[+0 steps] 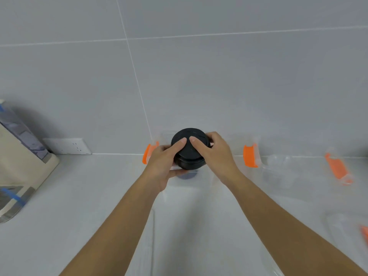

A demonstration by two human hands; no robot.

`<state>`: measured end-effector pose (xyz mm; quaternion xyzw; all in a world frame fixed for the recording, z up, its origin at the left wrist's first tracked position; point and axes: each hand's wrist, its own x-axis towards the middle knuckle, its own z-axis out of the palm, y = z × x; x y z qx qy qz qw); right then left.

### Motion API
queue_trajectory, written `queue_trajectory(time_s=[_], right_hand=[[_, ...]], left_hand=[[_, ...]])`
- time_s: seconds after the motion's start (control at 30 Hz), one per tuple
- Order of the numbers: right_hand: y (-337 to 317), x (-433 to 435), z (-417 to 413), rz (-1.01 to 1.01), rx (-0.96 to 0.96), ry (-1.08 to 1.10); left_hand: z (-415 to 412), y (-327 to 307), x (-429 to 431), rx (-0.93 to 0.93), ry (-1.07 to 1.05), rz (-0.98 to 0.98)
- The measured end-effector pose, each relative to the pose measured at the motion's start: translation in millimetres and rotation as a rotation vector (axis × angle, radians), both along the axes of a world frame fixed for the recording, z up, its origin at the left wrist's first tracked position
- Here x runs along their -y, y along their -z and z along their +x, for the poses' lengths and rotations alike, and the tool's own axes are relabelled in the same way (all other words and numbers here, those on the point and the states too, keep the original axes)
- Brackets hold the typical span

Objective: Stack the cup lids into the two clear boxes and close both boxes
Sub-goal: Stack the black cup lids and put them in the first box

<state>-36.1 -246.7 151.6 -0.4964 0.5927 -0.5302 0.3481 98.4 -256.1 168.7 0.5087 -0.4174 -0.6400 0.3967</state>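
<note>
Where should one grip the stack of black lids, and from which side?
Grip the black lid stack by its round side wall, left hand and right hand from opposite sides, fingers on top: probably keeps loose lids together.

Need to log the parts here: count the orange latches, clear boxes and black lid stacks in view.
orange latches: 4
clear boxes: 2
black lid stack: 1
Total: 7
</note>
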Motion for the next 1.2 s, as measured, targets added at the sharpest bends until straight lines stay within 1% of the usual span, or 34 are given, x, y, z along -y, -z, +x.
queue_trajectory(time_s=[0.2, 0.5, 0.67, 0.83, 1.0, 1.2], right_hand=[[-6, 40, 8, 0.096, -0.051, 0.024], [28, 90, 16, 0.273, -0.058, 0.027], [52, 106, 19, 0.38, -0.138, 0.023], [68, 118, 19, 0.43, -0.217, 0.033], [74, 122, 15, 0.494, -0.206, 0.018], [77, 123, 15, 0.523, -0.139, 0.012]], left_hand=[[10, 0, 47, 0.009, 0.017, 0.079], [8, 27, 98, 0.061, 0.037, 0.225], [5, 47, 113, 0.123, 0.04, 0.297], [0, 59, 126, 0.146, 0.043, 0.345], [-1, 64, 131, 0.116, 0.044, 0.39], [0, 69, 131, 0.097, 0.052, 0.418]])
